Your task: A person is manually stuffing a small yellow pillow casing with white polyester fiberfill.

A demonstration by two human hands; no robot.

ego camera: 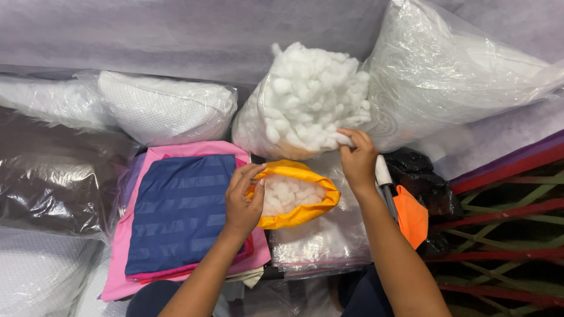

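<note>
**Ana:** Grey fabric sheeting [176,35] fills the whole background on my feed, with clear plastic bags piled against it. What do you get at the centre?

**Ben:** I see the yellow cover [299,202] in the middle, mouth open and facing up, with white stuffing inside it. My left hand [244,199] grips the left rim of that cover, fingers curled over the edge and thumb on the inner side.

**Ana:** And the other one?

**Ben:** My right hand [357,158] is up at the open bag of white stuffing [305,103] just behind the cover. Its fingers are pinched together on a tuft at the lower right edge of the heap.

**Ana:** I also see things to the left.

**Ben:** Yes. A folded blue striped cloth [179,211] lies on a pink cloth [120,258], touching my left wrist. Behind them lies a white pillow in plastic [167,108].

**Ana:** And on the right?

**Ben:** A big sealed bag of white filling [446,70] leans beside the open one. Below it lie a black plastic bag [423,176] and an orange piece of cloth [411,217], just beside my right forearm. A white tube-like object [383,171] shows near the wrist; I cannot tell what it is. Red and green straps [511,229] cross the far right corner.
</note>
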